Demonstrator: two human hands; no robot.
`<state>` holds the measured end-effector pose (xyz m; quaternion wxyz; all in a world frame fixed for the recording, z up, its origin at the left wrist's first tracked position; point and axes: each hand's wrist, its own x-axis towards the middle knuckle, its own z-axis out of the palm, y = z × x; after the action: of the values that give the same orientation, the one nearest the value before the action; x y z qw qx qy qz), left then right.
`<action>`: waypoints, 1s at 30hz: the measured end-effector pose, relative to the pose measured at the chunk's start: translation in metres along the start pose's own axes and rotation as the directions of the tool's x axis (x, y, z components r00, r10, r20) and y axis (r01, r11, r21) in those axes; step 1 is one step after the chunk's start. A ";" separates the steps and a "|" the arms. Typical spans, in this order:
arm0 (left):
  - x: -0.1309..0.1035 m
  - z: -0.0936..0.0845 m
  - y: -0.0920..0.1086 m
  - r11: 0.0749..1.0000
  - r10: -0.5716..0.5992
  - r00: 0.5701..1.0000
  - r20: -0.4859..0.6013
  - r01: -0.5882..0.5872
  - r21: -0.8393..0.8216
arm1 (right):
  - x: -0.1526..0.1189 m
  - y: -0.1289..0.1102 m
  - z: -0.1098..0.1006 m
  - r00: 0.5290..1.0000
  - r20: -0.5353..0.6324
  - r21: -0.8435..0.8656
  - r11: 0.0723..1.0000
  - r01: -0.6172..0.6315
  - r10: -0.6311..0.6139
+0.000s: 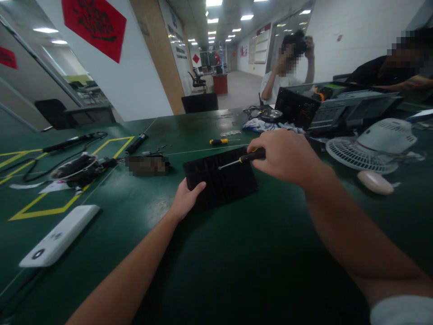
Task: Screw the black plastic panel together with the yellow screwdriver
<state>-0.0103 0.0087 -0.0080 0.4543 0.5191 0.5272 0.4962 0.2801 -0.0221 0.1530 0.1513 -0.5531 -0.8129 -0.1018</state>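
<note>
A flat black panel (233,180) lies tilted on the green table in the centre of the head view. My left hand (187,196) grips its left edge, thumb on top and the other fingers hidden beneath. A black-handled screwdriver (252,156) is held in my right hand (279,153) over the panel's upper right part. Its metal shaft points left, with the tip over the panel's middle; whether the tip touches the surface cannot be made out. Behind the panel rests a second screwdriver (219,141) with a yellow and black handle.
On the green table (287,253) sit a white power strip (61,234) at left, cables (74,169), and a blurred dark object (147,165). At right are a white fan (365,149), a pale mouse-like object (375,182) and a metal case (331,113). Two people are beyond.
</note>
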 end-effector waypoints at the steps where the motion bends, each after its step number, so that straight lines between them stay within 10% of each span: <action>1: 0.000 0.000 0.000 1.000 0.002 1.000 0.001 -0.002 -0.005 | 0.000 0.000 -0.001 1.000 0.016 0.002 1.000 -0.019 0.019; 30: 0.001 0.000 -0.002 1.000 -0.018 1.000 0.004 0.019 -0.010 | 0.003 0.009 0.002 0.996 -0.055 0.217 0.972 0.087 -0.077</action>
<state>-0.0106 0.0099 -0.0104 0.4626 0.5127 0.5285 0.4937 0.2868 -0.0160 0.1518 0.2255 -0.4967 -0.8376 -0.0304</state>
